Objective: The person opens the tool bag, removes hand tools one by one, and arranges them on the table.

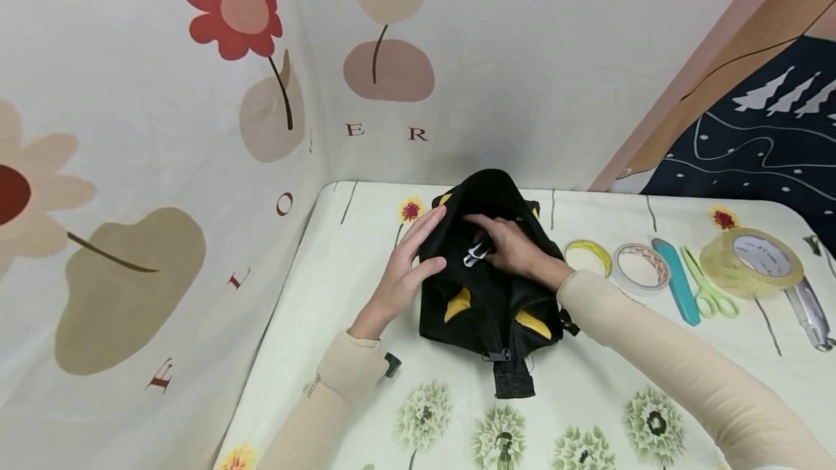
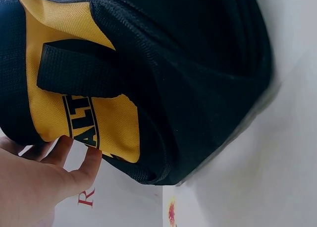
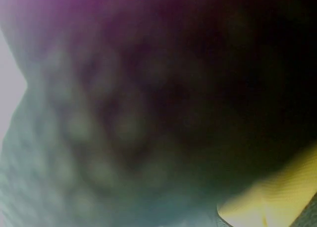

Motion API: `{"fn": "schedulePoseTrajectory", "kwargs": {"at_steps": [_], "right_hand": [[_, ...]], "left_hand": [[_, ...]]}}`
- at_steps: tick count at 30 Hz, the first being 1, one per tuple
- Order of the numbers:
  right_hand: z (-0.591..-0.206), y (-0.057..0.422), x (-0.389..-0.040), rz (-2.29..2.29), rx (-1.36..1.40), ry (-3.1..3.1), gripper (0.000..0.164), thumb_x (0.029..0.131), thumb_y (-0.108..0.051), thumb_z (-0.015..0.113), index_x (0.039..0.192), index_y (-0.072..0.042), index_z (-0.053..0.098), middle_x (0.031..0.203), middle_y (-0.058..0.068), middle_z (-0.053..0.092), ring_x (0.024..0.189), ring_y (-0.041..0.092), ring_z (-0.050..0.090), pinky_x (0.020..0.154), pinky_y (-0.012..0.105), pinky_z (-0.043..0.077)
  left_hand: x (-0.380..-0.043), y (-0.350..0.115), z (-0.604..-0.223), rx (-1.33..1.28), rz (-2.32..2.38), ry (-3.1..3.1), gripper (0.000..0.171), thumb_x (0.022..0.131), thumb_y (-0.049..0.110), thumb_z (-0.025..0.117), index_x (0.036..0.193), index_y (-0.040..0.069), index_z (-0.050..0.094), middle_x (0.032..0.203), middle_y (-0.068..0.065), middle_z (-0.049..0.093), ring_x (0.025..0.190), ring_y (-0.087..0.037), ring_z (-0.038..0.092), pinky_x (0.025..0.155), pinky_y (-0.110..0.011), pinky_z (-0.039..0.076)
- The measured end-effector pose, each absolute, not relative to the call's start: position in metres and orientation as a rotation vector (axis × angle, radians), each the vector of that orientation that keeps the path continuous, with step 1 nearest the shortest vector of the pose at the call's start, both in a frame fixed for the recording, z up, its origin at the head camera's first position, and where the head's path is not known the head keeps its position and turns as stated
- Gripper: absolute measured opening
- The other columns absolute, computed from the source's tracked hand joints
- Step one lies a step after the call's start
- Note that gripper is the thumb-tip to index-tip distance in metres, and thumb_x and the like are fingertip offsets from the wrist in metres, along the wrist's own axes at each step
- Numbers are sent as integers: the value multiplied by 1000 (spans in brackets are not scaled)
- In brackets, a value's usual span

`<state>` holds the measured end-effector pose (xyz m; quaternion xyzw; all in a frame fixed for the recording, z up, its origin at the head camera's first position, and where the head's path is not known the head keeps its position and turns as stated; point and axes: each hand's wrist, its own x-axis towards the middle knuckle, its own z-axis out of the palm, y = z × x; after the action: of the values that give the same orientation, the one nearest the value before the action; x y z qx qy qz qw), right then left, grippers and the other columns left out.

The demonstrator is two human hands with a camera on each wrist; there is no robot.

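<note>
A black bag (image 1: 457,325) with yellow patches stands on the table, its mouth gaping upward. At its left side my left hand (image 1: 401,267) holds the edge, the thumb against the black cloth. In the left wrist view, fingertips of that hand meet the border of the bag's yellow panel (image 2: 119,128), below a black webbing loop (image 2: 79,71). My right hand (image 1: 516,245) reaches into the mouth and holds a small black-and-silver tool (image 1: 478,252), whose kind is unclear. Dark blurred cloth fills most of the right wrist view, with a yellow patch (image 3: 277,202) low at right.
Right of the bag lie a yellow tape roll (image 1: 607,258), a pale tape roll (image 1: 661,278), a teal cutter (image 1: 675,281), green scissors (image 1: 705,285), a wide packing tape roll (image 1: 718,263) and a silver utility knife (image 1: 810,314). Printed cloth walls (image 1: 522,114) rise behind and left.
</note>
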<state>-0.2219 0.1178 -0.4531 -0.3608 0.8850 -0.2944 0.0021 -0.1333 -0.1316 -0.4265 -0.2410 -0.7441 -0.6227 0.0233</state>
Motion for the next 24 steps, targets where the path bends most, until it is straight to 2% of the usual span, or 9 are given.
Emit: {"fn": "schedulePoseTrajectory", "kwargs": {"at_steps": [3, 10, 15, 24], "right_hand": [[-452, 118, -221, -931, -1124, 2757, 75, 84, 20, 77, 154, 4, 55, 111, 19, 77, 108, 40, 72, 92, 55, 58], [-455, 117, -223, -859, -1173, 2756, 76, 80, 23, 75, 151, 5, 57, 114, 22, 77, 108, 41, 73, 94, 55, 59], [-458, 117, -224, -879, -1221, 2774, 74, 79, 22, 77, 149, 5, 58, 108, 21, 79, 103, 40, 75, 91, 55, 60], [-446, 121, -215, -919, -1198, 2711, 76, 83, 17, 84, 152, 3, 58, 112, 18, 81, 100, 35, 77, 83, 48, 59]], "left_hand": [[-133, -132, -427, -745, -1926, -2304, 74, 103, 17, 59, 173, 4, 36, 181, -12, 30, 169, -28, 22, 135, -55, 20], [-134, -132, -429, -735, -1919, -2313, 74, 103, 18, 59, 173, 5, 37, 181, -12, 31, 169, -28, 22, 135, -57, 20], [-134, -131, -429, -733, -1920, -2313, 74, 104, 18, 59, 173, 5, 37, 181, -12, 31, 169, -28, 22, 135, -56, 20], [-134, -132, -428, -734, -1920, -2326, 73, 104, 19, 59, 173, 6, 36, 181, -10, 30, 169, -27, 22, 135, -57, 22]]}}
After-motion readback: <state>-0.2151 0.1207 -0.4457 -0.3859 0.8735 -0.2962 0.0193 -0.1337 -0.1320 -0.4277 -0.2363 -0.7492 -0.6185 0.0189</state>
